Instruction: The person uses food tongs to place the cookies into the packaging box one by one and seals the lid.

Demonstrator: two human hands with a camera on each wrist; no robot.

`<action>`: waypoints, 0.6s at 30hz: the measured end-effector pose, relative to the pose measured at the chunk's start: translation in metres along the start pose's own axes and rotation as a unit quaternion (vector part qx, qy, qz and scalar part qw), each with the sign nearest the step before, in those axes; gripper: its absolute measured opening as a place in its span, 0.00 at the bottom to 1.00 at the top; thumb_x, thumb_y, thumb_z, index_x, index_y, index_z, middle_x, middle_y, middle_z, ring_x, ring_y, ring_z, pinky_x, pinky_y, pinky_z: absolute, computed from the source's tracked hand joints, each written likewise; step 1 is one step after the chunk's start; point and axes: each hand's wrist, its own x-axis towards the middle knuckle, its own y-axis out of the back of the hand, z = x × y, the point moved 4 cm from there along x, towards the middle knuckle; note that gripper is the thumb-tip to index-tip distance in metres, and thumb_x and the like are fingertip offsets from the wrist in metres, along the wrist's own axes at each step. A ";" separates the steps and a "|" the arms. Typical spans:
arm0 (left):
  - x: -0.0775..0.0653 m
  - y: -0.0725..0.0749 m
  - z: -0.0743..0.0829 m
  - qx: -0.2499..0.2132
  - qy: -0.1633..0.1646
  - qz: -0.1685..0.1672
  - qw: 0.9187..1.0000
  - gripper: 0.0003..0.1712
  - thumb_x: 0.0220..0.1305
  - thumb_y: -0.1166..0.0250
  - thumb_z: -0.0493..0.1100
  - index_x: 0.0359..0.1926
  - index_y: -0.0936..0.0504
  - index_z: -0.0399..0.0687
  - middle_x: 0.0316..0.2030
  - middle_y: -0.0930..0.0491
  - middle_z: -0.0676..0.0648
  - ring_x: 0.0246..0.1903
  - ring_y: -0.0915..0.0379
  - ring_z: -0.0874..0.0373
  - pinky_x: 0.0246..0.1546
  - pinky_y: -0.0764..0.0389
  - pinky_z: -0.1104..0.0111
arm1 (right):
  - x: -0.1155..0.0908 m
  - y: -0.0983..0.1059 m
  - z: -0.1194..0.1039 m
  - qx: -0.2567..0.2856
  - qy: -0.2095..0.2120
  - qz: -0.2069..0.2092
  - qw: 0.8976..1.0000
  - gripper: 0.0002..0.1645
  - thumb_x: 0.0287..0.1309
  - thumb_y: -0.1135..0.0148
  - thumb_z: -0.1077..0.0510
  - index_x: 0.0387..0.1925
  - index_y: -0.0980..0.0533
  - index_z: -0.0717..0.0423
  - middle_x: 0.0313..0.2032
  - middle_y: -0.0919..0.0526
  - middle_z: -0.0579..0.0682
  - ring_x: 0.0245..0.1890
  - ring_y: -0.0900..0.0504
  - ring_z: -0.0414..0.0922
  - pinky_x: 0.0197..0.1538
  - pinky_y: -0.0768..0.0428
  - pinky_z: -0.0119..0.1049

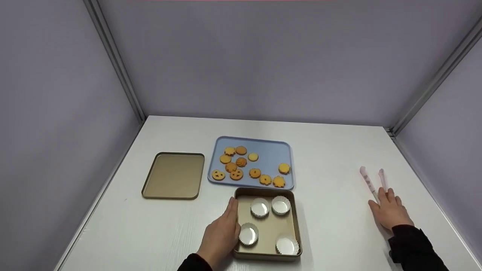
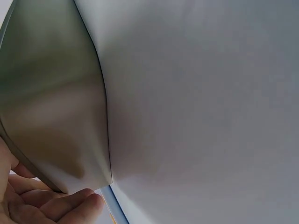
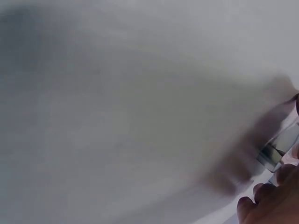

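A square gold baking tin [image 1: 267, 226] stands near the front of the table, with several white paper baking cups, among them one cup [image 1: 260, 207] at the back, inside. My left hand [image 1: 220, 231] holds the tin's left wall, thumb at the rim and fingers along the outside. In the left wrist view the tin's outer wall [image 2: 56, 107] rises beside the fingers [image 2: 70, 207]. Off to the right, my right hand [image 1: 391, 210] grips a pair of pale pink, see-through tongs [image 1: 368, 180], tips pointing away. The right wrist view shows only part of the tongs [image 3: 275, 151] beside the fingertips.
Behind the tin, close to its back wall, lies a blue tray [image 1: 269, 150] bearing several cookies, one flower-shaped cookie [image 1: 279, 181] near its front edge. A flat gold lid or tray [image 1: 175, 175] lies to the left. Grey panels [image 1: 260, 60] enclose the white table [image 1: 327, 162].
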 end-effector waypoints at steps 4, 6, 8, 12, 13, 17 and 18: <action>0.000 0.001 0.000 0.006 -0.004 -0.001 1.000 0.35 0.65 0.41 0.36 0.72 0.34 0.29 0.71 0.31 0.35 0.20 0.34 0.62 0.19 0.27 0.67 | 0.003 0.001 -0.001 -0.019 0.024 0.016 0.999 0.39 0.79 0.58 0.51 0.71 0.50 0.82 0.65 0.53 0.91 0.62 0.46 0.86 0.58 0.36 0.77; 0.001 0.001 0.000 0.008 -0.005 0.001 1.000 0.34 0.66 0.41 0.35 0.72 0.34 0.28 0.71 0.31 0.35 0.20 0.32 0.61 0.20 0.26 0.67 | 0.004 0.002 -0.003 -0.057 0.055 0.027 0.997 0.33 0.75 0.54 0.60 0.67 0.44 0.84 0.62 0.45 0.91 0.58 0.38 0.85 0.53 0.28 0.73; 0.002 0.001 -0.001 0.008 -0.003 0.001 1.000 0.34 0.66 0.41 0.35 0.72 0.34 0.29 0.71 0.31 0.35 0.21 0.31 0.61 0.21 0.24 0.66 | 0.004 0.004 -0.005 -0.078 0.077 0.042 0.993 0.29 0.69 0.51 0.67 0.65 0.40 0.84 0.58 0.39 0.91 0.52 0.31 0.83 0.46 0.21 0.67; 0.002 0.000 -0.002 0.003 0.003 -0.003 1.000 0.34 0.66 0.41 0.36 0.72 0.35 0.29 0.71 0.31 0.36 0.22 0.29 0.59 0.22 0.23 0.64 | 0.002 0.007 -0.009 -0.065 0.069 0.035 0.995 0.32 0.67 0.50 0.70 0.69 0.42 0.81 0.58 0.38 0.90 0.51 0.28 0.81 0.43 0.19 0.64; 0.002 0.000 -0.002 0.002 0.003 -0.004 1.000 0.35 0.66 0.41 0.36 0.72 0.35 0.29 0.71 0.31 0.36 0.22 0.28 0.58 0.23 0.22 0.64 | 0.000 0.008 -0.011 -0.060 0.065 0.029 0.996 0.33 0.66 0.50 0.70 0.69 0.43 0.81 0.58 0.37 0.90 0.50 0.27 0.80 0.43 0.19 0.64; 0.002 0.000 -0.003 0.001 0.002 0.002 1.000 0.35 0.66 0.41 0.36 0.72 0.34 0.29 0.71 0.31 0.36 0.24 0.24 0.55 0.24 0.21 0.63 | -0.002 0.012 -0.022 -0.031 0.031 -0.010 0.999 0.42 0.65 0.51 0.67 0.72 0.55 0.84 0.57 0.33 0.88 0.45 0.20 0.74 0.40 0.19 0.62; 0.001 0.000 -0.002 0.001 0.002 0.002 1.000 0.35 0.66 0.41 0.36 0.72 0.34 0.29 0.71 0.31 0.35 0.25 0.22 0.54 0.25 0.20 0.62 | -0.002 0.013 -0.025 -0.025 0.025 -0.014 0.999 0.44 0.65 0.50 0.65 0.71 0.57 0.86 0.54 0.30 0.88 0.40 0.18 0.70 0.38 0.18 0.59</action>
